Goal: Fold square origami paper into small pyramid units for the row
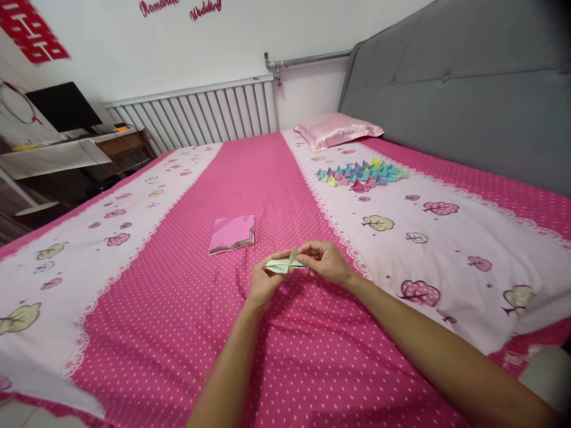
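Between my two hands is a pale green piece of folded paper point(278, 266), held just above the bed. My left hand point(262, 279) grips its left side, fingers behind and thumb side below. At the paper's right part, my right hand point(325, 260) pinches a raised flap with thumb and forefinger. Ahead and to the left lies a stack of square paper sheets point(232, 233), pink on top, with uneven edges. A group of small folded paper pieces point(363, 173) in several colours stands farther off on the right.
A pink dotted bedspread point(250, 172) with white printed bands covers the bed. At the far end lies a pink pillow point(338, 130), beside a grey headboard point(468, 89). A radiator point(196, 113) and a desk with a monitor point(65, 107) stand beyond.
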The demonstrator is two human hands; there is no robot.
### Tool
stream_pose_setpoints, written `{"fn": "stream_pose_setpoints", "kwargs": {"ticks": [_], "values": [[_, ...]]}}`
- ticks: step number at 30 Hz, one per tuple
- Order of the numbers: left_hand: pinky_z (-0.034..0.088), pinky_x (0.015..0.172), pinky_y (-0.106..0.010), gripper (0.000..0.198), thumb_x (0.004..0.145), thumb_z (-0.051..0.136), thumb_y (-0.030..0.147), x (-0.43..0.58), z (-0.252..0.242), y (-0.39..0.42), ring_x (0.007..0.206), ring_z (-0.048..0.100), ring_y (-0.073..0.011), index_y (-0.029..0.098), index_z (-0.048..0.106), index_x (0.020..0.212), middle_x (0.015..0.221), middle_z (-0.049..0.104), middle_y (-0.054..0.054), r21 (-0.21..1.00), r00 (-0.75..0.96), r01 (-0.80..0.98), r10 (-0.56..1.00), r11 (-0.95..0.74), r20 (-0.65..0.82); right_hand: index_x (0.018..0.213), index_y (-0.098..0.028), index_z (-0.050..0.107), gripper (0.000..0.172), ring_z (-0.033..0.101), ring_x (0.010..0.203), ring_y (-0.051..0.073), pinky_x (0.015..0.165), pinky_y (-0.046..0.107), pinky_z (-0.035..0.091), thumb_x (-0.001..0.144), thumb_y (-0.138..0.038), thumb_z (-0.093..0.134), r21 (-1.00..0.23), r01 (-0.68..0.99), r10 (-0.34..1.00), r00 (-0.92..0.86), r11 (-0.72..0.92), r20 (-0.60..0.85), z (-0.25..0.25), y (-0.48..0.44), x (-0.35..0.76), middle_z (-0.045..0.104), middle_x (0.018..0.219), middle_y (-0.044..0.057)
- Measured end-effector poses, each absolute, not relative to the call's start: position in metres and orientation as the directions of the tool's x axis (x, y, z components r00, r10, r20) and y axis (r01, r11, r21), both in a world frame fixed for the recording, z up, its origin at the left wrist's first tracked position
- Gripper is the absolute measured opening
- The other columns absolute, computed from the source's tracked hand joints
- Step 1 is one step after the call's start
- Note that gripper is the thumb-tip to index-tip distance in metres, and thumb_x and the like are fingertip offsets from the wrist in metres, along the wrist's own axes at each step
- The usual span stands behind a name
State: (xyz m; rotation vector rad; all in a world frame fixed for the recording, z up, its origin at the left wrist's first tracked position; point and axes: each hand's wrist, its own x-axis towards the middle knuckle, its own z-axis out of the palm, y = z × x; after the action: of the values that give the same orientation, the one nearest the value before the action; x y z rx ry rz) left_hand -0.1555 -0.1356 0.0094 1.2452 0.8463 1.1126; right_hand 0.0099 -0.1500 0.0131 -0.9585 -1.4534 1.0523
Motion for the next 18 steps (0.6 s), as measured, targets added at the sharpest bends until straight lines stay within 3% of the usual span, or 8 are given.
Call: {"fn": "stream_pose_setpoints", "kwargs": {"ticks": [3, 13, 18], "values": [[0.045, 0.076, -0.026, 0.038, 0.057, 0.075, 0.025, -0.1552, 0.0089, -0.1362, 0.083, 0.061, -0.017, 0.019, 0.067, 0.094, 0.095, 0.067, -0.008, 0.976, 0.272, -0.214, 0.957, -0.045, 0.104, 0.08, -0.015, 0.063, 0.024, 0.052, 0.042, 0.008, 0.041, 0.021, 0.043, 0.071, -0.037, 0.062, -0.957, 0.011, 0.95, -0.121, 0.29, 0.287, 0.0128, -0.15, 0.0083, 0.062, 0.063, 0.001], [0.046, 0.071, -0.026, 0.039, 0.056, 0.076, 0.021, -0.1543, 0.007, -0.1355, 0.075, 0.061, -0.0155, 0.018, 0.066, 0.094, 0.088, 0.067, -0.007, 0.977, 0.277, -0.21, 0.956, -0.037, 0.096, 0.09, -0.017, 0.054, 0.029, 0.049, 0.041, 0.008, 0.038, 0.019, 0.039, 0.07, -0.035, 0.064, -0.968, -0.019, 0.967, -0.046, 0.249, 0.25, 0.0093, -0.1476, 0.0044, 0.06, 0.062, -0.002], [0.046, 0.073, -0.025, 0.037, 0.057, 0.075, 0.021, -0.1543, 0.0054, -0.1348, 0.078, 0.061, -0.0156, 0.019, 0.066, 0.094, 0.091, 0.068, -0.007, 0.974, 0.258, -0.22, 0.96, -0.051, 0.109, 0.081, -0.016, 0.061, 0.019, 0.05, 0.046, 0.008, 0.043, 0.021, 0.041, 0.071, -0.032, 0.062, -0.957, 0.027, 0.957, -0.05, 0.288, 0.287, 0.0104, -0.1475, 0.0052, 0.059, 0.064, 0.0]]}}
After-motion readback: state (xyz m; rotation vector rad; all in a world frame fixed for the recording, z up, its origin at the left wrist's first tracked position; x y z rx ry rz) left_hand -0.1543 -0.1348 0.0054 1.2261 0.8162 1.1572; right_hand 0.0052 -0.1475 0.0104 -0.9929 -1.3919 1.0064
